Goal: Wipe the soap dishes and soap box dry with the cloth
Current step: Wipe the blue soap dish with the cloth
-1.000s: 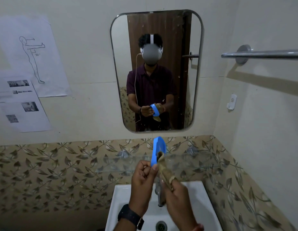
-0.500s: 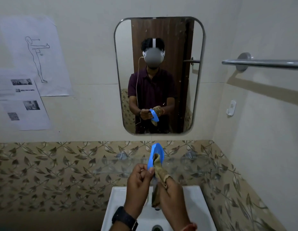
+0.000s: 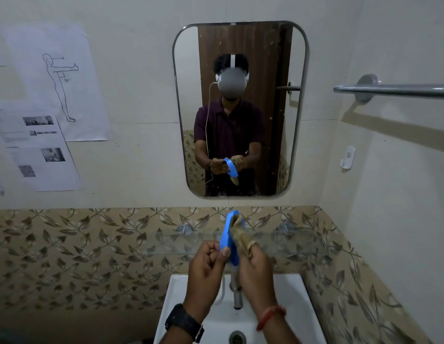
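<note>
**Blue soap dish gets its rub-down over the basin**

A small washroom: pale walls, a band of leaf-patterned tile, a rounded mirror (image 3: 240,108) above a glass shelf (image 3: 278,240), and a white sink (image 3: 298,306) at the near edge with its tap (image 3: 237,294) in the middle. Printed sheets (image 3: 42,135) hang on the left wall and a towel rail (image 3: 394,90) runs along the right.

The person stands at the sink with both hands raised over it. The left hand (image 3: 206,269) pinches the lower rim of a blue soap dish (image 3: 227,234), thumb on the near face, holding it on edge and nearly upright. The right hand (image 3: 255,271) is closed around a tan cloth (image 3: 238,234), pressing the bunched end into the dish's hollow. The mirror shows the same grip from the far side.

The dish looks like thin, stiff plastic, light, and probably slick while damp, so a rim pinch seems right; a firm push from the cloth could twist it loose. The cloth is soft and limp, best kept wadded. No other dishes or soap box are in sight.
</note>
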`<action>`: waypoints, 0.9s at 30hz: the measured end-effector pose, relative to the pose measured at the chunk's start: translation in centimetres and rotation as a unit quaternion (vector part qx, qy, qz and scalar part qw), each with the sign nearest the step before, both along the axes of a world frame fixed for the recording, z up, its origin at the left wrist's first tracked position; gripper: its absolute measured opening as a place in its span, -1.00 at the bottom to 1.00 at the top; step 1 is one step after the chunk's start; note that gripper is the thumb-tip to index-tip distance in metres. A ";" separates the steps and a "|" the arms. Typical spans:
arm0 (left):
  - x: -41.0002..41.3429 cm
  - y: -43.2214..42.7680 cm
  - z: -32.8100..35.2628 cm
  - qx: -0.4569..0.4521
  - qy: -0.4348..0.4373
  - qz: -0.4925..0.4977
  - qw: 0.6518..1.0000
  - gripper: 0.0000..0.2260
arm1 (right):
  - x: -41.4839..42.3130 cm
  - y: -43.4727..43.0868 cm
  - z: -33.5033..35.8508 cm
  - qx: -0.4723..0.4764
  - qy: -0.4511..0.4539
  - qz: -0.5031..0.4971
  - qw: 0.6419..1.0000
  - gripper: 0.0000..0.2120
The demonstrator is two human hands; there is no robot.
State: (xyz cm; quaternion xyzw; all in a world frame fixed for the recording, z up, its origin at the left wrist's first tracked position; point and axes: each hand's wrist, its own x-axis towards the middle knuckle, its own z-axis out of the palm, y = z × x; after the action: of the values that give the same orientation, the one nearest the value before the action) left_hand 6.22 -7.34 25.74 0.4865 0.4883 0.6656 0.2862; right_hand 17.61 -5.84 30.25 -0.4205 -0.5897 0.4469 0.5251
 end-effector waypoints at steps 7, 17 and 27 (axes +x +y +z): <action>-0.2 -0.3 0.8 0.013 -0.009 0.024 1.000 -0.67 | -0.5 -1.2 -1.3 0.028 -0.054 0.011 0.998 -0.78; 1.2 -1.4 0.7 0.008 0.004 0.001 1.000 -0.62 | 0.3 2.2 0.6 -0.001 -0.047 -0.036 0.998 -0.77; -0.5 -2.0 -0.4 0.038 0.259 0.051 0.964 -0.95 | 1.5 -1.3 -5.3 -0.219 0.143 -0.012 0.965 -0.82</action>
State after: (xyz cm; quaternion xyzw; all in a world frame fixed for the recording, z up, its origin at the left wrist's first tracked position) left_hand 5.69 -9.31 25.29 0.6274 0.5441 0.5486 0.0965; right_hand 19.11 -7.09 24.95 -0.4636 -0.3910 0.6147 0.5043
